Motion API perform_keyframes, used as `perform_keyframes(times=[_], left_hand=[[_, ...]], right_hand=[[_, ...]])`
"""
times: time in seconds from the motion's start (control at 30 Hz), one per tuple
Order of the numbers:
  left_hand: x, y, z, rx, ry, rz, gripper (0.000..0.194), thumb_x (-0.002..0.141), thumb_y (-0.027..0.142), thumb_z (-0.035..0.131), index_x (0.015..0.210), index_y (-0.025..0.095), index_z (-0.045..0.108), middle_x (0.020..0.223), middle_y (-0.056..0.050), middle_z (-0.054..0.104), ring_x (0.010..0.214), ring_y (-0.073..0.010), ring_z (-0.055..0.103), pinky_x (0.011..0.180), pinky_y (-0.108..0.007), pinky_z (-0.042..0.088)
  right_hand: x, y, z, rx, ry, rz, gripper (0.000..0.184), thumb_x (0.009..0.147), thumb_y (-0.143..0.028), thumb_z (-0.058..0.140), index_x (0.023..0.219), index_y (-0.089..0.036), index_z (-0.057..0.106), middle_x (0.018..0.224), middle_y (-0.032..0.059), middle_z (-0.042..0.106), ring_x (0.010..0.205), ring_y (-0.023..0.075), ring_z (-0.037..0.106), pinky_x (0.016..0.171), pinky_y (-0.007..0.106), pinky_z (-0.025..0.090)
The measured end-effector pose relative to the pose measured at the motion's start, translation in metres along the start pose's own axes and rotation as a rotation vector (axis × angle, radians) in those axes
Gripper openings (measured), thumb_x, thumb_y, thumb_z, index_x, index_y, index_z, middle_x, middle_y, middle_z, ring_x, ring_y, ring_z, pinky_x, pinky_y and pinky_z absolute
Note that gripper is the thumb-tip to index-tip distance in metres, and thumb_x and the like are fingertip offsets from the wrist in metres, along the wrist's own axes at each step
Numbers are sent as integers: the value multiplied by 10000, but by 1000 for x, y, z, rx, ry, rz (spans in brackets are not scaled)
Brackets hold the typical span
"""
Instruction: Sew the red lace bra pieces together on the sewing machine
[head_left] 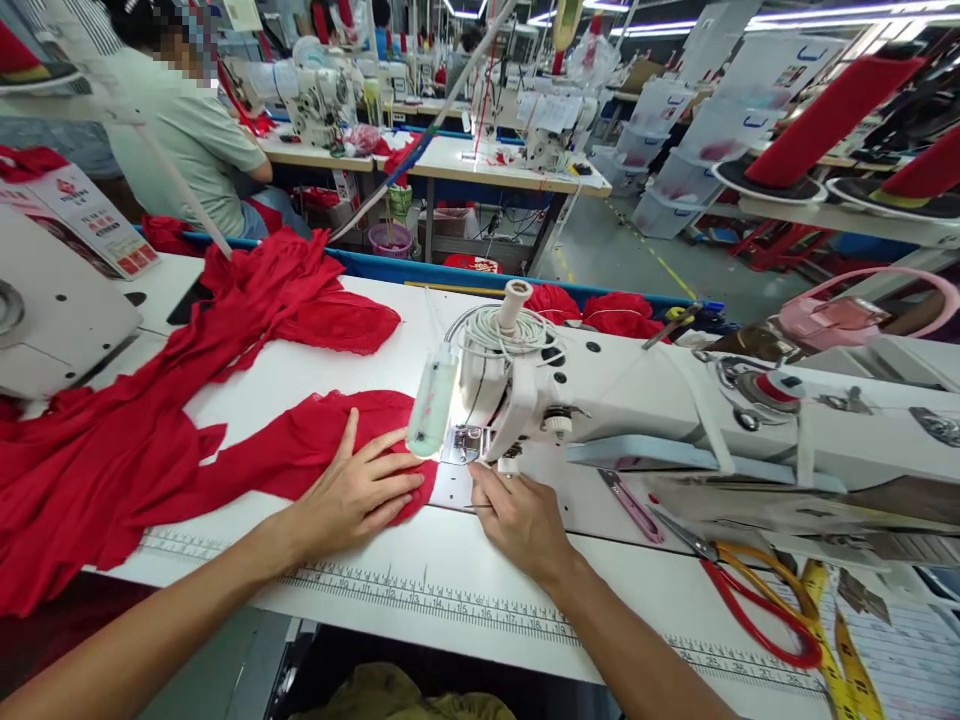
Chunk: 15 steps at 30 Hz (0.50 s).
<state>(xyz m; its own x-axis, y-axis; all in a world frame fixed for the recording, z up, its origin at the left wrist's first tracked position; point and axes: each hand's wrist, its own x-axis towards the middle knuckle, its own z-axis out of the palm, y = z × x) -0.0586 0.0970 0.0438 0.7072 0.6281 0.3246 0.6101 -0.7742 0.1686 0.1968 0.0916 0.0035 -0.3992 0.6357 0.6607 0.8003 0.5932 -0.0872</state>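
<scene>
Apparent cloth positioning. Left hand (358, 497): fingers extended flat upon the thin red fabric panel (281, 458) beneath them. Right hand (526, 518): fingers curled beside the shiny metal needle plate (450, 486), grasp indeterminable. Advancing would require level, steady guidance.

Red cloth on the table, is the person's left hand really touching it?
Touching. The head view shows the left hand lying on the red cloth, its fingers spread across it.
</scene>
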Motion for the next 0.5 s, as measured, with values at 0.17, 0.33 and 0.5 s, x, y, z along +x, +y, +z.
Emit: perform_keyframes(times=[0.17,0.33,0.5], left_hand=[[-21,50,12,129,249,-262,217,978,353,556,997,163,660,936,-92,659,898,-247,576,865,-440,480],[-30,75,9,105,213,-325,303,1002,95,337,855,187,586,746,-31,591,674,-187,531,650,-315,425],[-59,100,-66,-435,-155,-200,232,1026,229,389,931,245,600,833,15,639,694,-131,580,634,-213,462]], right_hand=[[-3,-1,-1,8,16,-24,263,953,-77,472,1021,-143,717,622,-4,610,569,135,551,534,269,411],[12,-23,-32,281,-27,-65,332,966,-99,451,1230,-174,637,913,64,716,849,173,649,742,275,525],[31,-76,-70,1061,-600,-7,365,1047,-371,339,1028,-166,641,887,43,688,770,125,617,731,232,517]])
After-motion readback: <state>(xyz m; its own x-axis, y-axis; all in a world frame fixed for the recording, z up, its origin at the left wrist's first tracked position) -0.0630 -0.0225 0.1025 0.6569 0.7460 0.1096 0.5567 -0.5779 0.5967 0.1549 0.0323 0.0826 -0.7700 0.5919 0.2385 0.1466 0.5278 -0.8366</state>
